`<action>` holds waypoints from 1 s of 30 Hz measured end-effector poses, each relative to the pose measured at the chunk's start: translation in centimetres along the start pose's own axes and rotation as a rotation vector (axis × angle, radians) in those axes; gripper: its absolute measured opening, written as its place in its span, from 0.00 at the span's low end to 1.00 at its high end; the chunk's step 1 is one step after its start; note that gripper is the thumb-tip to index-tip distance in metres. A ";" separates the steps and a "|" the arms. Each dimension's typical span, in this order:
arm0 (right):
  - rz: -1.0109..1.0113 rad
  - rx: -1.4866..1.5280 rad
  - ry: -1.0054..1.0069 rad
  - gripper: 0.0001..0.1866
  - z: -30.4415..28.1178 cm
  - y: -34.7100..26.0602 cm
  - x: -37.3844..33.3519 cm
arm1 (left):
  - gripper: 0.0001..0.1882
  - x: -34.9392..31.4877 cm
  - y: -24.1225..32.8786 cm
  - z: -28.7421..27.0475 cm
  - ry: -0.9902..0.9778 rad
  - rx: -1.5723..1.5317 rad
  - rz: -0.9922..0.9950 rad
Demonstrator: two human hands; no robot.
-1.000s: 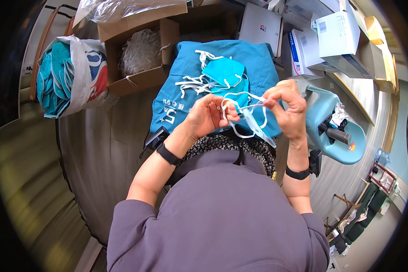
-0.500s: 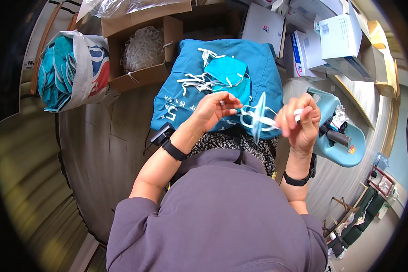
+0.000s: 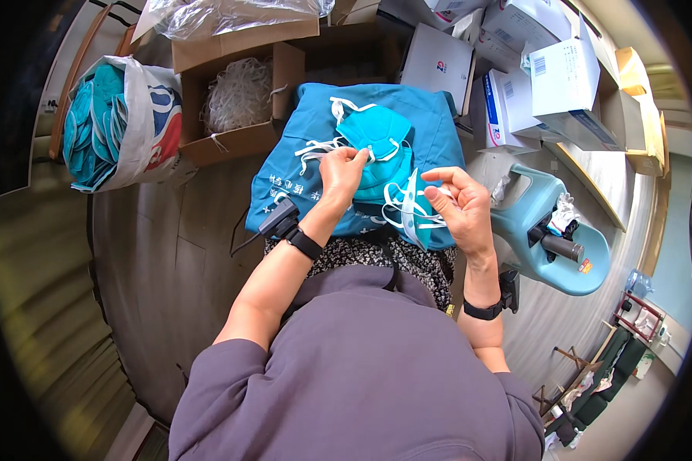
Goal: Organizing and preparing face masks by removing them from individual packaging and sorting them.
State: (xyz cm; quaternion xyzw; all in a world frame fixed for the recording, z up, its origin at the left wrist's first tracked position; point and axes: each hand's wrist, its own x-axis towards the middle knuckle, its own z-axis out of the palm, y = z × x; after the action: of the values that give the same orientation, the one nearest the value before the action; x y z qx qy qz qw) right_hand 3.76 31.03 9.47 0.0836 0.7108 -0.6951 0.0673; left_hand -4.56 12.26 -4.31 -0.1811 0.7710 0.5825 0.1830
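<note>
On a blue cloth across my lap lies a small pile of teal face masks with white straps trailing off to the left. My left hand is closed in a pinch at the pile's near left edge, where a white mask strap is fixed. A pale, edge-on face mask with looped white straps stands at the near right of the pile. Just right of it is my right hand, thumb and forefinger apart, other fingers curled. Something white shows by those fingers; what it is I cannot make out.
A white bag full of teal masks stands at the left. Beyond the cloth, a cardboard box holds a tangle of white straps. White boxes are stacked at the far right, above a light-blue plastic seat.
My left hand has moved left and forward to the mask pile, its fingers now pinched. My right hand has moved left and its fingers have loosened. The edge-on mask has shifted left and down.
</note>
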 end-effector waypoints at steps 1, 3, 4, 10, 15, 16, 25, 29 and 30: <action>-0.013 -0.038 -0.006 0.15 -0.2 0.3 0.2 | 0.16 0.3 -0.7 0.2 0.021 -0.062 0.036; -0.036 -0.116 -0.005 0.15 -1.3 0.9 0.8 | 0.13 -0.8 1.1 -0.3 -0.067 -0.077 0.087; -0.063 -0.163 0.082 0.17 -1.9 1.1 1.1 | 0.11 -1.5 2.4 -0.8 -0.114 -0.084 0.114; -0.262 -0.319 0.298 0.29 -6.2 -0.1 3.7 | 0.06 -4.5 8.7 -5.1 -0.479 -0.117 0.464; -0.245 -0.170 0.104 0.13 -4.9 -2.9 4.3 | 0.06 -4.4 10.9 -4.9 -0.474 -0.195 0.494; -0.264 -0.141 0.161 0.14 -4.2 -2.9 4.5 | 0.08 -3.6 10.5 -4.4 -0.397 -0.184 0.466; -0.263 -0.078 0.271 0.15 -3.3 -3.0 5.4 | 0.11 -3.4 10.5 -1.7 -0.266 -0.210 0.516; -0.246 -0.025 0.285 0.15 -3.0 -3.1 5.6 | 0.09 -2.8 10.0 -1.5 -0.443 -0.333 0.397; -0.244 -0.020 0.294 0.14 -3.0 -3.0 5.7 | 0.09 -2.8 10.1 -1.5 -0.480 -0.354 0.376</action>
State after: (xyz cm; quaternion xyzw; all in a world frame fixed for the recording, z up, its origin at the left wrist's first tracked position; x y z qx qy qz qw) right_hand -2.37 34.17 11.24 0.0970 0.7247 -0.6714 -0.1213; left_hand -7.20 13.56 5.83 0.0773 0.6127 0.7568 0.2143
